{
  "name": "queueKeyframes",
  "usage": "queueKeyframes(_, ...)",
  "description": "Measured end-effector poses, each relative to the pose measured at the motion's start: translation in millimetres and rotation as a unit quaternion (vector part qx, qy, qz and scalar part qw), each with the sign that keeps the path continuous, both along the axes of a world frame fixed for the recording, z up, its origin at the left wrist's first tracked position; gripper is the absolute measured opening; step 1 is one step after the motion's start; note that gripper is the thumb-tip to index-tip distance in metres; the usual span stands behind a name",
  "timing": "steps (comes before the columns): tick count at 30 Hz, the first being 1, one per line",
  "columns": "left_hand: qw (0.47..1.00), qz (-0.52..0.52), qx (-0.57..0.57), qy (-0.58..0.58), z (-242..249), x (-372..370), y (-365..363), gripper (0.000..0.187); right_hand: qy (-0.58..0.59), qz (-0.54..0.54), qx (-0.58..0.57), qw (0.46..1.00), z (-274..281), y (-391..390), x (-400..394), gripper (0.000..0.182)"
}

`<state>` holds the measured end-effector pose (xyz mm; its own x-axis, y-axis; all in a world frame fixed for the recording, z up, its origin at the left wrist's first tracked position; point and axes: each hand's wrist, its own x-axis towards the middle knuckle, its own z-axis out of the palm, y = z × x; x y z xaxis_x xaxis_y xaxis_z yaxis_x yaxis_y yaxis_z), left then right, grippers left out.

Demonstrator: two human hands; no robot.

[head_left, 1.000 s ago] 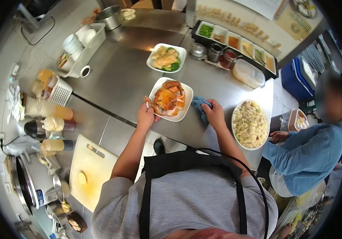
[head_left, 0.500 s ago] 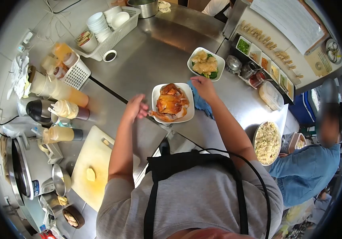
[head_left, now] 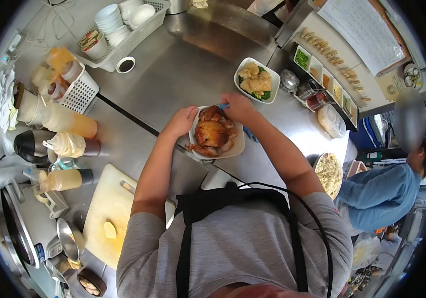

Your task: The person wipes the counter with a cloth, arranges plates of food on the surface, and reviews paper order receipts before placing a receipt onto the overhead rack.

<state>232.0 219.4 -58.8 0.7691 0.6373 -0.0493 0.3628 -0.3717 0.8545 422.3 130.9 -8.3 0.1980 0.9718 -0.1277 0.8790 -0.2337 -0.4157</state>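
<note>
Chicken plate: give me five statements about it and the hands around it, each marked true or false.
1. The left hand touches the plate's left rim. True.
2. The right hand holds a blue cloth at the plate's far edge. True.
3. The chicken sits on the cutting board. False: it lies on the plate, on the steel counter; the board is nearer the person, to the left.
4. The second plate, with greens, is beyond the chicken plate. True.
5. A co-worker's hand rests on the chicken plate. False: only the wearer's hands are at it.
</note>
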Motion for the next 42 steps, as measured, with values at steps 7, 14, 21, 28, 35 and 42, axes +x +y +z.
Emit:
queueKeyframes(7,0.988,0.130,0.078,0.020,4.3,-2.5,-32.4,0.027,-0.025,-0.143,-0.041,0.989,-0.3,-39.7,2.0,0.024)
queueKeyframes(14,0.921,0.204,-0.322,0.082,27.5,-22.4,-66.5,0.042,-0.001,-0.075,-0.129,0.989,31.9,-90.4,55.7,0.027)
queueKeyframes(21,0.998,0.003,-0.017,0.056,5.3,29.7,11.7,0.045,0.014,-0.038,0.060,0.997,24.5,-45.7,40.0,0.020)
queueKeyframes(28,0.989,-0.127,0.015,0.074,12.2,53.5,17.1,0.031,0.024,0.022,0.064,0.997,-8.9,5.2,4.0,0.020)
queueKeyframes(35,0.995,-0.021,0.060,0.076,13.9,28.6,7.1,0.028,0.021,-0.070,0.033,0.997,-8.2,-31.3,31.6,0.027)
queueKeyframes(42,0.991,0.089,0.075,0.070,16.3,20.6,-17.6,0.028,-0.020,-0.178,-0.055,0.982,-6.8,-57.0,13.2,0.032)
